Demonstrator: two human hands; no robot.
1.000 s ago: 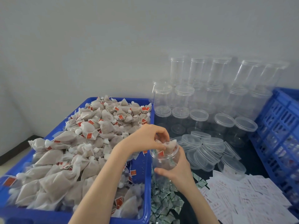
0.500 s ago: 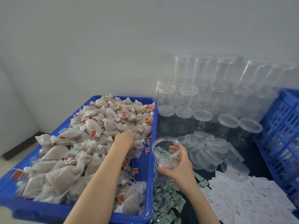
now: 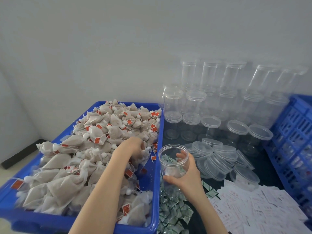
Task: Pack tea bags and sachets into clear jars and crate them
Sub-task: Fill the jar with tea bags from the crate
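A blue tray (image 3: 157,173) on the left is heaped with mesh tea bags (image 3: 104,132) carrying red tags. My left hand (image 3: 135,147) reaches into the heap near the tray's right wall, fingers curled down around tea bags. My right hand (image 3: 187,174) grips an open clear jar (image 3: 172,159) just right of the tray, thumb on its near side and fingers on the far side. One tea bag lies at the jar's bottom. Small green sachets (image 3: 173,213) are piled under and in front of the jar.
Lidded empty jars (image 3: 209,105) are stacked against the wall at back right. Loose clear lids (image 3: 217,157) lie heaped behind my right hand. White paper slips (image 3: 260,210) cover the dark table at right. A blue slatted crate (image 3: 293,137) stands at the far right.
My left hand left the jar's mouth, where it put a tea bag in, and moved left into the tea bag heap. The jar sank slightly in my right hand.
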